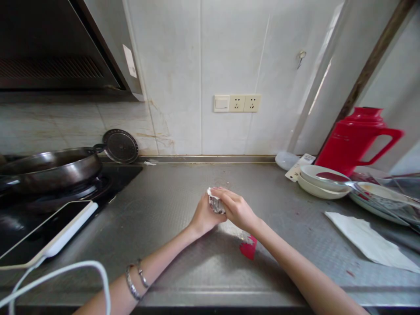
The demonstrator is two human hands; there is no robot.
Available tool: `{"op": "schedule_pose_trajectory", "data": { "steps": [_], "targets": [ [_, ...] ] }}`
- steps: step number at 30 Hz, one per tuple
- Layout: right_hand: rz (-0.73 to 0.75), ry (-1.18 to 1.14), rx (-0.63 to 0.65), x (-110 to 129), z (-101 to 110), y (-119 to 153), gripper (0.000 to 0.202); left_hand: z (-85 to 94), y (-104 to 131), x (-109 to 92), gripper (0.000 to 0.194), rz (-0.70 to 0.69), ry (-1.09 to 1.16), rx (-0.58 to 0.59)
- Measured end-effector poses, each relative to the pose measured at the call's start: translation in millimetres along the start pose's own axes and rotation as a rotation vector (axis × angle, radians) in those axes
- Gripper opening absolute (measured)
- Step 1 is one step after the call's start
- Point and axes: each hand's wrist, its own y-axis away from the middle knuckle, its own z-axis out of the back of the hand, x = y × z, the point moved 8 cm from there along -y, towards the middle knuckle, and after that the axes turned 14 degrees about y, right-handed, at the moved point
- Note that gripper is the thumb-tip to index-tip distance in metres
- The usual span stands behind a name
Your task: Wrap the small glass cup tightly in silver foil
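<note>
Both hands meet above the middle of the metal counter (160, 210). My left hand (203, 214) is wrapped round a small glass-like cup (217, 204), whose clear or silvery side shows between the hands. My right hand (234, 208) lies over its top and right side, fingers pressed together on a bit of white material (209, 191) at the rim. What is inside cannot be made out. A torn red scrap (248, 248) lies on the counter below my right wrist.
On the left are a pan (52, 169) on the stove, a phone (46, 234) and its white cable (65, 267). At right stand a red thermos (351, 142), stacked bowls (323, 186), plates (383, 199) and a white paper towel (367, 240).
</note>
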Motion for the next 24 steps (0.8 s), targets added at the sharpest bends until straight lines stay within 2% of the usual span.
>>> {"op": "schedule_pose_trajectory", "data": {
  "steps": [5,10,14,18,21,24],
  "targets": [
    [0.1,0.016,-0.034,13,4,1,0.042,2.6,-2,-3,0.051,0.027,-0.001,-0.001],
    [0.15,-0.006,-0.059,22,9,0,0.044,11.5,-2,4,0.076,0.052,0.063,-0.05],
    [0.106,-0.106,-0.074,24,12,0,0.04,15.2,-2,8,0.081,0.098,0.068,-0.056],
    [-0.109,-0.222,-0.144,11,16,1,0.031,13.7,-6,3,0.066,0.148,0.087,-0.032],
    [-0.338,-0.2,-0.259,-13,24,6,0.023,14.8,-9,-4,0.05,0.149,0.142,-0.046],
    [-0.448,-0.162,-0.314,-33,27,9,0.022,16.4,-9,-6,0.047,0.169,0.178,-0.067]
  ]
}}
